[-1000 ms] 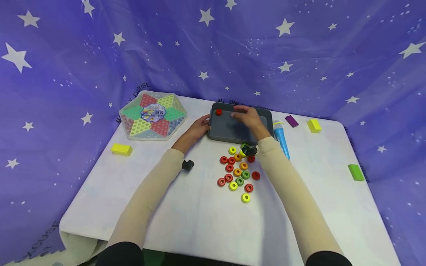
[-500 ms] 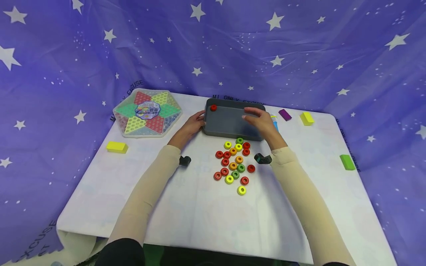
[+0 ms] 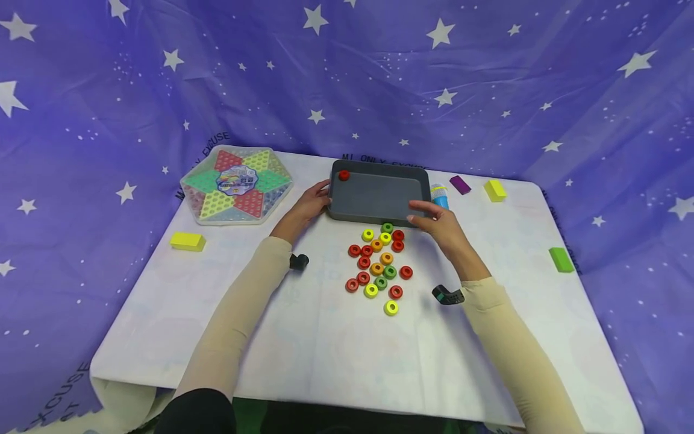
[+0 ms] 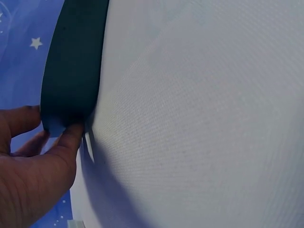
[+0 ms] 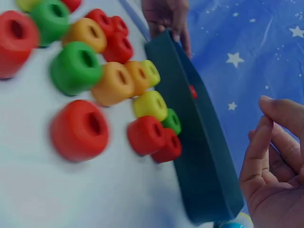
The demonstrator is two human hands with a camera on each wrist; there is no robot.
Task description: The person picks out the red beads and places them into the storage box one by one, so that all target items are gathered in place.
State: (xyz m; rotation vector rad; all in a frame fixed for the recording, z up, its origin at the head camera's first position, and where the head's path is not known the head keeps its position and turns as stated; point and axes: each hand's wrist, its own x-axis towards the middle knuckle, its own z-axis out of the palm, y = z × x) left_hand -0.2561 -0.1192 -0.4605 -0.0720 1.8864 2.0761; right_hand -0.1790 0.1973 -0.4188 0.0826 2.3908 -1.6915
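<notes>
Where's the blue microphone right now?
In the head view, the blue microphone lies just right of the gray tray, its handle mostly hidden behind the right hand.

The head view looks forward and down from above; both wrist views, close and tilted, share the tray (image 3: 374, 196).

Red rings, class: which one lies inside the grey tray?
The lone red ring near the far left corner of the tray; the other red rings lie on the white cloth in front of it.

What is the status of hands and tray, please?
Left hand holding tray; right hand empty, near tray's right end. Red ring inside, far left corner. Possible obstacle: loose rings along near side.
</notes>
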